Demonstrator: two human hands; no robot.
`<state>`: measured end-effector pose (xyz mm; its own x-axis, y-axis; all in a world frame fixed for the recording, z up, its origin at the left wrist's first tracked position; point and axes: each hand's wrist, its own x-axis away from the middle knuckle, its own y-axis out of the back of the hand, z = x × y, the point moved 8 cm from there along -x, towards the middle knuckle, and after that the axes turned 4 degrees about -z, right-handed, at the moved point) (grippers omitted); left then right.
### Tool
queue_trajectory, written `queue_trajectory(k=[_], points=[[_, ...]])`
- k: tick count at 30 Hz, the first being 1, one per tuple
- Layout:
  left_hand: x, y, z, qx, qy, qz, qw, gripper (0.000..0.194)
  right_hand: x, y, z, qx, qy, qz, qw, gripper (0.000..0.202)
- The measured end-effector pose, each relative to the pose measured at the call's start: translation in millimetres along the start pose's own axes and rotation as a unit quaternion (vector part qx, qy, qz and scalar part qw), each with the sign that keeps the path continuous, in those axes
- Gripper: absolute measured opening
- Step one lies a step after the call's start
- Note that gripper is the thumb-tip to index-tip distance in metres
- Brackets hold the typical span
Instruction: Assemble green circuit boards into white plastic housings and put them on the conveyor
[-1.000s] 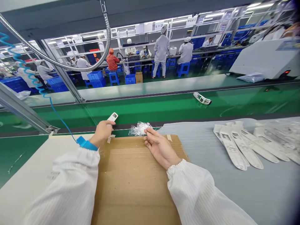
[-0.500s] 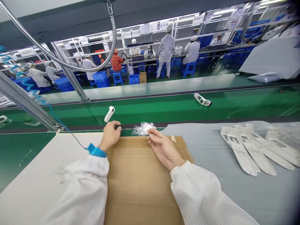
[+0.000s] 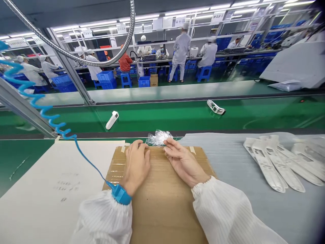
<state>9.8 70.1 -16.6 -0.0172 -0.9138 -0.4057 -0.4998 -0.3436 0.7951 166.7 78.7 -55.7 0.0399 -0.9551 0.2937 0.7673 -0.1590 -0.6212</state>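
My left hand [image 3: 137, 163], with a blue wrist strap [image 3: 121, 194] at its wrist, rests on the far part of a brown cardboard sheet [image 3: 165, 210]. Its fingers are a little apart and bent, with nothing visible in them. Palm turned inward, my right hand [image 3: 186, 163] is over the sheet's far right part, fingers loosely spread and holding nothing. Its fingertips are beside a crumpled clear plastic wrap [image 3: 158, 137] at the sheet's far edge.
Beyond the sheet, a green belt carries a white device [image 3: 112, 120] and a white curved part [image 3: 215, 107]. Several white flat parts [image 3: 270, 166] lie on grey foam at right. A coiled blue cord [image 3: 48, 113] hangs at left. People work in the background.
My left hand has moved right and nearer, from the belt's edge onto the cardboard; the dark item at its fingers no longer shows. My right hand has barely moved.
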Motion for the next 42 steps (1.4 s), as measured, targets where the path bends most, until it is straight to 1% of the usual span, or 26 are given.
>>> queue_trajectory(k=[2, 4, 7, 14, 21, 28, 42], points=[[-1.5, -0.7, 8.3, 0.021, 0.032, 0.004, 0.999, 0.016, 1.2, -1.1, 0.9, 0.011, 0.001, 0.002, 1.000, 0.032], [-2.2, -0.6, 11.6, 0.029, 0.046, 0.003, 0.998, 0.015, 2.1, -2.2, 2.1, 0.017, 0.004, 0.005, 1.000, 0.030], [-2.2, 1.0, 10.5, 0.034, 0.048, -0.001, 0.998, 0.015, 2.5, -3.4, 3.1, 0.017, 0.005, 0.008, 1.000, 0.028], [-2.4, 3.4, 9.6, 0.037, 0.059, 0.010, 0.997, 0.015, 3.4, -3.9, 2.8, 0.007, -0.005, 0.003, 1.000, 0.026], [-2.2, 3.0, 9.9, 0.041, 0.052, -0.002, 0.998, 0.014, 3.8, -4.8, 3.3, 0.016, -0.002, 0.013, 1.000, 0.026], [-2.0, 2.4, 11.3, 0.038, 0.050, -0.011, 0.998, 0.014, 3.4, -3.7, 2.8, 0.005, -0.007, 0.006, 1.000, 0.028], [-3.7, 9.5, 7.6, 0.059, 0.056, -0.018, 0.997, 0.013, 2.6, -3.5, 2.4, 0.008, -0.004, 0.012, 1.000, 0.029]])
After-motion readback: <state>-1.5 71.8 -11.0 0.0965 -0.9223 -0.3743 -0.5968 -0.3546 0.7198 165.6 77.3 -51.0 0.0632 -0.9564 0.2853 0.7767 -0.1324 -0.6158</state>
